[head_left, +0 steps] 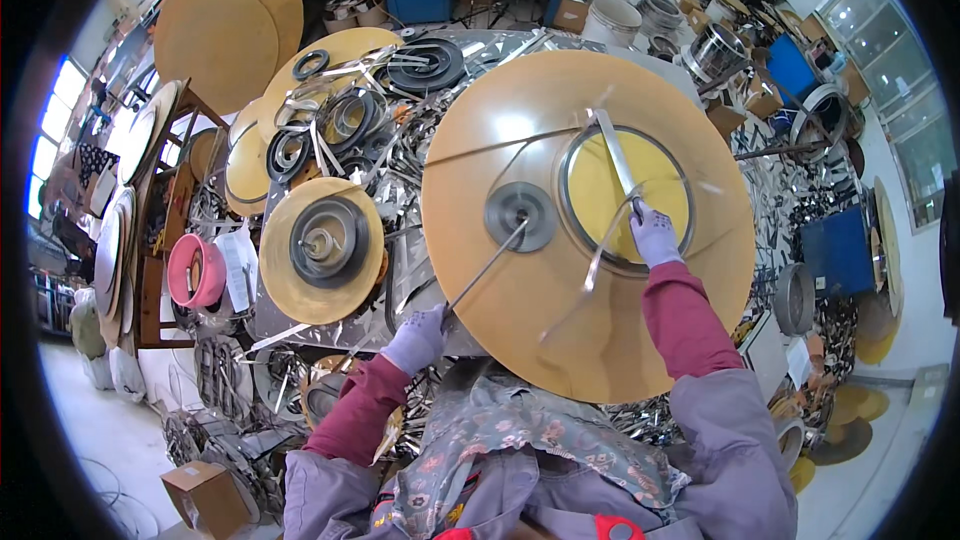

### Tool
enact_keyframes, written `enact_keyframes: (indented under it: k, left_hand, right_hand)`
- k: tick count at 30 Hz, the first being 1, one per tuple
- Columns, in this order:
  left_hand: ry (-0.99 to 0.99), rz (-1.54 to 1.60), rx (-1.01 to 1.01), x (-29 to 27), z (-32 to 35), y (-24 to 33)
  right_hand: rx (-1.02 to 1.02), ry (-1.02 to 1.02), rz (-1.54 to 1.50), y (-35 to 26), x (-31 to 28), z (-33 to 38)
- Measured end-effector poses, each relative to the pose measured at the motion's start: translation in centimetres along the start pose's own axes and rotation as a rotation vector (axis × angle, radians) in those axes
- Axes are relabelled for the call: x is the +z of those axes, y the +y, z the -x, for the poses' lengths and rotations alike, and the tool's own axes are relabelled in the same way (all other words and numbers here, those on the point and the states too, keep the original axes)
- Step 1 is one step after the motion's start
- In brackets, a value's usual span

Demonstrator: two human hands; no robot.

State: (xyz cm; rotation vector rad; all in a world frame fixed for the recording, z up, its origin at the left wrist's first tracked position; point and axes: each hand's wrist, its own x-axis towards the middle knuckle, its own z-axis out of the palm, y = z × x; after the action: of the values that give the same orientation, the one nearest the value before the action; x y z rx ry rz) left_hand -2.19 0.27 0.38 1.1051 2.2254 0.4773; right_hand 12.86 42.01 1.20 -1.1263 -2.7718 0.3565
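Observation:
A large round tan board (490, 320) lies before me. On it sit a small grey coil of metal strip (505, 212) and a wide dark ring (572, 225) around a yellow round centre (600, 190). In a lilac glove, my left hand (415, 340) is closed on a thin metal rod (490, 275), whose tip meets the coil's middle. My right hand (655, 236), gloved too, grips a flat metal strip (613, 152) above the ring's centre. Blurred loose strips (592, 270) hang near that hand and stretch across the board.
Left of the board, a smaller tan disc (275, 285) bears a dark coil (345, 230). Beyond are several coils (425, 65) and tangled metal scraps (420, 150). A pink tub (198, 272) stands at left. Scrap strips (785, 230) and a blue box (838, 252) lie at right.

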Motion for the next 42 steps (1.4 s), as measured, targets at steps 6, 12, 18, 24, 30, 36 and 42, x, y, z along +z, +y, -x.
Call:
enact_keyframes:
  k: [6,12,18,24,30,36,42]
  left_hand:
    - [-0.058,0.094,0.036,1.4,0.9,0.8]
    - [0.023,0.135,0.002,1.9,0.6,1.0]
    - [-0.019,0.116,0.039,1.9,1.3,1.7]
    - [-0.002,0.123,0.04,2.5,1.6,1.5]
    - [0.021,0.152,0.019,2.6,1.8,1.7]
    - [0.011,0.226,0.024,2.2,1.7,2.8]
    - [-0.017,0.235,-0.069,0.7,0.5,1.9]
  right_hand:
    - [0.03,-0.066,0.067,-0.7,-0.9,0.1]
    - [0.024,-0.037,0.01,-0.2,-0.2,0.5]
    - [0.006,-0.059,0.034,-0.6,-0.3,1.0]
    - [0.022,-0.074,-0.267,1.8,-5.7,1.3]
    - [0.563,0.804,-1.013,23.4,-19.4,7.2]
    - [1.055,0.312,-1.3,39.8,-14.4,18.1]
    - [0.685,0.302,-1.017,15.2,-7.1,12.6]
